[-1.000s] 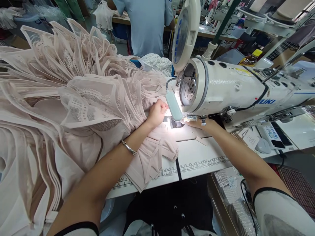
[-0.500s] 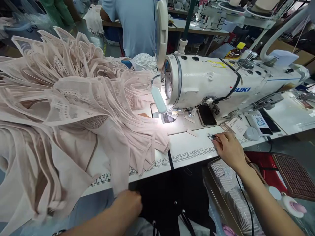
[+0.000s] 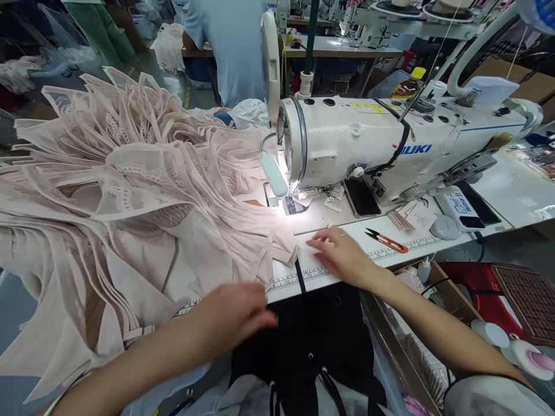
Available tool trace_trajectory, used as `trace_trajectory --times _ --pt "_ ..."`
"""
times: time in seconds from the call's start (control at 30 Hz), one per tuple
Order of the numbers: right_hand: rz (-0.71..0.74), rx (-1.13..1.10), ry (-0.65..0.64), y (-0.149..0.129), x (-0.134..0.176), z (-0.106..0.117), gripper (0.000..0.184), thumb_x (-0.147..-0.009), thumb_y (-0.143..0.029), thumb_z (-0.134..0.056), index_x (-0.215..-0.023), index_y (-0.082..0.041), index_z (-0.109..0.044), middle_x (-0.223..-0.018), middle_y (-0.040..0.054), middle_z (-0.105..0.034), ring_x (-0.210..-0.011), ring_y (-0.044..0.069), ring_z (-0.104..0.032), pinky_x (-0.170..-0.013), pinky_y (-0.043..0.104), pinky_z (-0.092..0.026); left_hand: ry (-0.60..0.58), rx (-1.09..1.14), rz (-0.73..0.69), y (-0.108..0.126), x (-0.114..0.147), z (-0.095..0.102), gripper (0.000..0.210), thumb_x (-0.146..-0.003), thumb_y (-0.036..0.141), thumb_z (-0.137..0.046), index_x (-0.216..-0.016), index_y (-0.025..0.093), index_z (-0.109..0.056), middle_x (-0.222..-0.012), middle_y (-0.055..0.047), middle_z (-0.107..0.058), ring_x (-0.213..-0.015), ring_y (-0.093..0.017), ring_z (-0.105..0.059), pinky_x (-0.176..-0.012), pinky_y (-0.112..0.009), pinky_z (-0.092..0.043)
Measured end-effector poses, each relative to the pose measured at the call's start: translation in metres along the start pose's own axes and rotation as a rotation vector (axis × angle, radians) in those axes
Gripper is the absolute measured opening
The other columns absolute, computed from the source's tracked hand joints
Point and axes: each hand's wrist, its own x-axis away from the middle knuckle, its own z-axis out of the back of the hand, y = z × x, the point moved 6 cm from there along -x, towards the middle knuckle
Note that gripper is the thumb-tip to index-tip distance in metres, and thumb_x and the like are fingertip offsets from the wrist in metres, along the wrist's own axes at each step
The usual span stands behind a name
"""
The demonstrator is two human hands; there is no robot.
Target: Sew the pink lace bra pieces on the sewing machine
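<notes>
Above the front table edge, my left hand [image 3: 236, 312] is somewhat blurred, thumb apart from the fingers and nothing visible in it. It is beside a big heap of pale pink garments [image 3: 208, 242] with lace and long straps. My right hand [image 3: 340, 257] reaches over the white table just right of the strap ends, fingers stretched out and holding nothing. Orange-handled thread snips [image 3: 385, 240] lie on the table to the right of that hand. Behind them stands a white sewing machine [image 3: 338, 138], its lamp lighting the needle area.
A phone [image 3: 362, 198] lies under the machine arm. Paper tags [image 3: 420, 219] and a white control box [image 3: 459, 205] sit farther right. Below the table edge is an open carton [image 3: 390, 335]; a red stool [image 3: 472, 289] stands beside it. A person in a blue shirt [image 3: 234, 52] is beyond.
My right hand has put the thread snips down on the table and moved left toward the straps. My left hand has let go of the hanging fabric and risen to the table edge.
</notes>
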Motion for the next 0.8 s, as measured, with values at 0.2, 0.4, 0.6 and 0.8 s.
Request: trace_trajectory --times 0.2,0.4,0.6,0.8 --pt "0.264 0.139 0.111 -0.051 -0.032 -0.025 0.018 -0.1 -0.012 -0.052 -0.109 -0.012 -0.067 -0.094 0.0061 -0.072 -0.067 0.014 -0.057 -0.058 0.028 -0.044 0.497 -0.274 -0.034 -0.038 -0.067 0.056 0.033 -0.098 0.025 -0.046 -0.124 0.01 -0.061 -0.135 -0.021 -0.06 -0.131 -0.034 -0.051 -0.11 -0.056 -0.043" --pt "0.565 -0.113 0.272 -0.088 -0.031 -0.01 0.016 -0.098 -0.012 -0.056 -0.089 -0.015 -0.07 -0.112 0.0083 -0.073 -0.089 0.015 -0.065 -0.093 0.031 -0.053 0.428 -0.144 -0.176 -0.043 -0.049 0.063 0.042 -0.105 0.034 -0.032 -0.133 0.017 -0.058 -0.147 -0.015 -0.055 -0.142 -0.029 -0.042 -0.118 -0.051 -0.035" --pt "0.713 -0.178 0.125 -0.104 -0.028 -0.024 0.015 -0.101 -0.02 -0.053 -0.099 -0.016 -0.068 -0.112 0.0088 -0.07 -0.092 0.017 -0.064 -0.094 0.034 -0.053 -0.145 -0.196 0.043 -0.028 -0.035 0.057 0.025 -0.095 0.017 -0.044 -0.088 0.02 -0.068 -0.078 -0.003 -0.07 -0.07 -0.019 -0.064 -0.067 -0.029 -0.046" --pt "0.158 0.08 -0.15 -0.023 -0.041 -0.048 0.023 -0.098 -0.004 -0.046 -0.111 -0.008 -0.065 -0.104 0.0159 -0.068 -0.096 0.024 -0.06 -0.077 0.036 -0.052 -0.467 -0.228 0.142 -0.029 -0.002 0.033 0.012 -0.086 0.015 -0.062 -0.08 0.019 -0.07 -0.078 -0.002 -0.068 -0.063 -0.017 -0.06 -0.054 -0.026 -0.034"
